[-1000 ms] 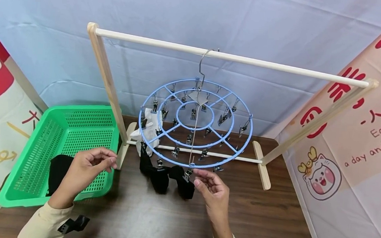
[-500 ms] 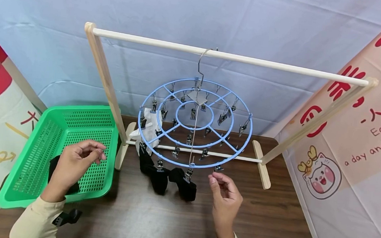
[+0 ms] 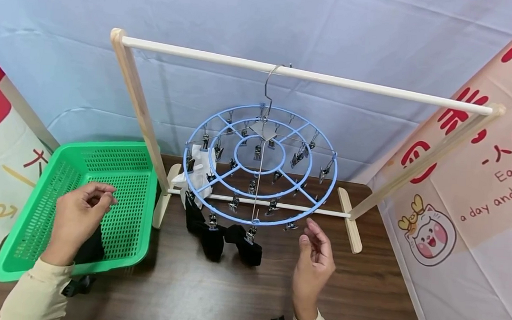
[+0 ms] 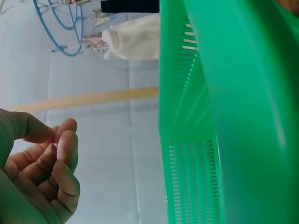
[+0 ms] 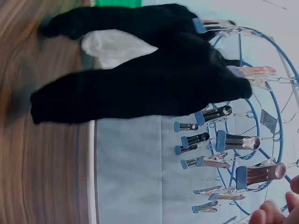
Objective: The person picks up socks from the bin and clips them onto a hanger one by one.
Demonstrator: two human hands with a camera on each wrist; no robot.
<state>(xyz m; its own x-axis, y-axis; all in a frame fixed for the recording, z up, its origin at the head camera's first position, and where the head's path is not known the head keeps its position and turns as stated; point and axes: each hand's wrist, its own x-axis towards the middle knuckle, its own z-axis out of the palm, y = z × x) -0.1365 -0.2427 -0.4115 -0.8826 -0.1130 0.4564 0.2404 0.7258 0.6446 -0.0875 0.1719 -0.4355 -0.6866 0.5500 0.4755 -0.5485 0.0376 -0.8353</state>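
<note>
My left hand (image 3: 76, 217) hovers over the green basket (image 3: 137, 259), fingers loosely curled and holding nothing. Below it in the basket lies a black cloth item (image 3: 93, 248), partly hidden by the hand. My right hand (image 3: 314, 266) is just off the front right of the blue round clip hanger (image 3: 264, 130), near a metal clip (image 3: 291, 226), with nothing in its relaxed fingers. Black socks (image 5: 140, 88) hang from clips at the hanger's front left. Behind them hangs a white sock (image 3: 200, 173). Only fingertips of the right hand (image 5: 273, 212) show in the right wrist view.
A wooden rack stands on the brown table (image 3: 177, 292); its white top bar (image 3: 366, 86) carries the hanger's hook. Its left post (image 3: 138, 104) rises beside the basket. Several clips on the hanger hold nothing. Cloth backdrops surround the table.
My left hand has moved left and slightly down over the basket. My right hand has drawn away to the right from the front clip holding a black sock.
</note>
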